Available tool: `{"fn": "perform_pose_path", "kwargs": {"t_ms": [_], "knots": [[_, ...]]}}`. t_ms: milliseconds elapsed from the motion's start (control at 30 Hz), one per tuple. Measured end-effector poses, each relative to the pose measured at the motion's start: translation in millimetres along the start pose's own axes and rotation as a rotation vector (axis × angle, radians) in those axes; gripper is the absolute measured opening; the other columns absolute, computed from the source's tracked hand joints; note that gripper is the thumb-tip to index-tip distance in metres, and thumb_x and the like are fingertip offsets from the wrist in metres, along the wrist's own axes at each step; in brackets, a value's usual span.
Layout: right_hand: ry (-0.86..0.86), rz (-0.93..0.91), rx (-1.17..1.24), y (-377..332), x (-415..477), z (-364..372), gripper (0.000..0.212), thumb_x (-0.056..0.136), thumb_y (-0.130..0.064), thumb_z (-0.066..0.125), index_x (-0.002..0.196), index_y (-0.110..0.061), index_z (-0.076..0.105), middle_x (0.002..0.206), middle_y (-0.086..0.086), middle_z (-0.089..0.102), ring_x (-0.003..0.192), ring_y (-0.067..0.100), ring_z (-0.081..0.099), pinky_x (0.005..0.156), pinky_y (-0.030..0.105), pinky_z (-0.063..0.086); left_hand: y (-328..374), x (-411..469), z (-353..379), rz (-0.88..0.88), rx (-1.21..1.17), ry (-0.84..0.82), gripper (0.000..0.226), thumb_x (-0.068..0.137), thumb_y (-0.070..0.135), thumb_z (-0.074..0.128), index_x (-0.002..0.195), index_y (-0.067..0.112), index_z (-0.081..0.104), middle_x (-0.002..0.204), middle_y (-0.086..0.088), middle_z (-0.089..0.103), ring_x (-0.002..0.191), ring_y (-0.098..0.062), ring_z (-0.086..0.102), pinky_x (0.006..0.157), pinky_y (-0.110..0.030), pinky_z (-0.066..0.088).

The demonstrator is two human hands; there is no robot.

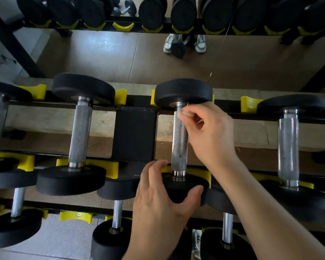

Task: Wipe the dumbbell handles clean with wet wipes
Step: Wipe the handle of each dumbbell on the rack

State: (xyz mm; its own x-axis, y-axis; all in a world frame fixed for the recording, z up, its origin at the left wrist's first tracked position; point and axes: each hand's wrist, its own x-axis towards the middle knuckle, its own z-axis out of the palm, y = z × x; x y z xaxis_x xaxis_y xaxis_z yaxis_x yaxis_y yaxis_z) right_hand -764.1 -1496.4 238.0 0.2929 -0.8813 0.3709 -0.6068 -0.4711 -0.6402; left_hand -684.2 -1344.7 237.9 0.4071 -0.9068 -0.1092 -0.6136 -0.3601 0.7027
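A black-headed dumbbell with a knurled steel handle [179, 139] lies across the rack in the middle of the view. My left hand [158, 199] grips its near rubber head [184, 192], fingers over the rim and thumb on the front face. My right hand [210, 136] reaches over the handle from the right and pinches a small whitish wet wipe [180, 112] against the far end of the handle, just below the far head [183, 91]. The wipe is mostly hidden by my fingertips.
More dumbbells rest on yellow cradles [120, 96] to the left [79, 128] and right [288, 145], and on a lower tier [117, 212]. A mirror behind shows another row [184, 14] and a person's shoes [184, 43] on the brown floor.
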Motion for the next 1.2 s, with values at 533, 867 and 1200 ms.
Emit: {"fn": "perform_pose_path", "kwargs": {"t_ms": [533,867,1200], "knots": [[-0.124,-0.084,-0.026,-1.9,-3.4,-3.6,0.011,0.086,-0.020,0.063,0.083,-0.010,0.067,0.077,0.000,0.064,0.067,0.013,0.060,0.061,0.028,0.052,4.8,-5.2,4.5,0.360,0.220,0.198,0.025,0.087,0.048,0.052,0.093,0.035,0.073,0.102,0.007,0.062,0.100,-0.015,0.051,0.082,-0.033,0.030],[-0.061,0.002,0.020,-1.5,2.5,-3.2,0.008,0.086,-0.015,0.067,0.079,-0.011,0.066,0.070,-0.003,0.062,0.063,0.008,0.059,0.061,0.024,0.049,-1.1,9.1,-4.4,0.442,0.133,0.095,0.028,0.073,0.056,0.057,0.090,0.040,0.072,0.091,0.016,0.061,0.088,-0.009,0.053,0.070,-0.033,0.034],[-0.062,0.037,0.004,-11.0,-4.2,-2.3,0.006,0.087,-0.016,0.065,0.089,-0.012,0.069,0.081,-0.004,0.066,0.071,0.006,0.061,0.066,0.022,0.052,-17.5,18.5,-6.6,0.511,-0.003,-0.027,0.034,0.074,0.060,0.058,0.103,0.042,0.063,0.097,0.020,0.058,0.093,-0.003,0.051,0.080,-0.027,0.034]]}}
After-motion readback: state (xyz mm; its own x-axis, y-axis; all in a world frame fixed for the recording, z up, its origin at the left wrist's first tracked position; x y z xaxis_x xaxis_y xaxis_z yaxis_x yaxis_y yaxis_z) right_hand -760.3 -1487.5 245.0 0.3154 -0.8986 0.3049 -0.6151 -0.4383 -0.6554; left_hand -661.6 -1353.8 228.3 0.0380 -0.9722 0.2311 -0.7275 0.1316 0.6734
